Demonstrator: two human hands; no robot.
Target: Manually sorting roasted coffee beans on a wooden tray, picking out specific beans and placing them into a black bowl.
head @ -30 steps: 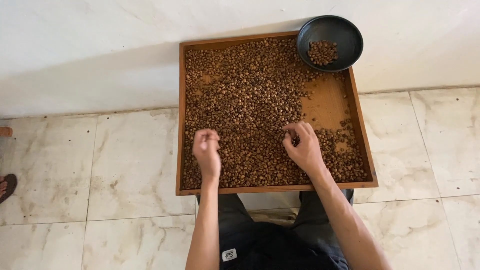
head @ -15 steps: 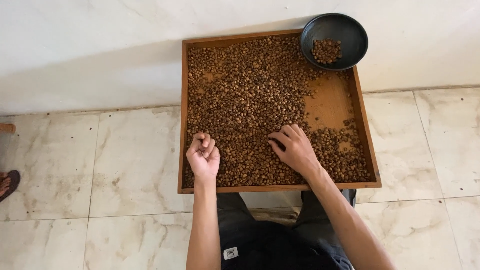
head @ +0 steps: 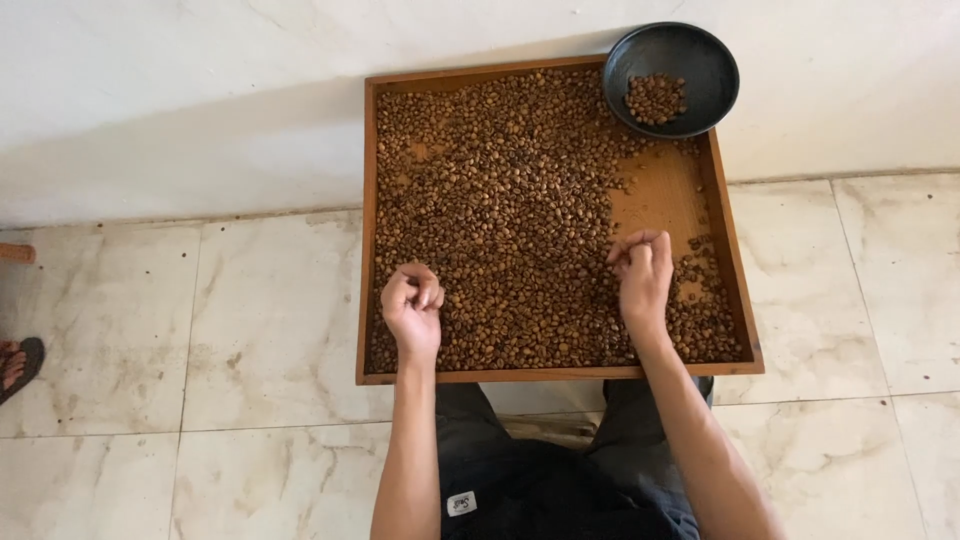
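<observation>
Both hands hover over the brown beans [head: 500,200] spread in the wooden tray [head: 366,230]. The left hand [head: 412,310] has its grip curled closed; the right hand [head: 643,280] has fingertips pinched together. What either holds is hidden, and the black bowl [head: 690,55] at the tray's far corner holds some beans.

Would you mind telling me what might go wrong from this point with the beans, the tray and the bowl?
1. The black bowl sits on the tray's far right corner, partly over the rim; a knock might tip it and spill its beans.
2. The wooden tray juts over the person's knees; a leg shift could tilt it.
3. Both the left hand and right hand are curled above the beans; anything pinched might drop back unnoticed.
</observation>
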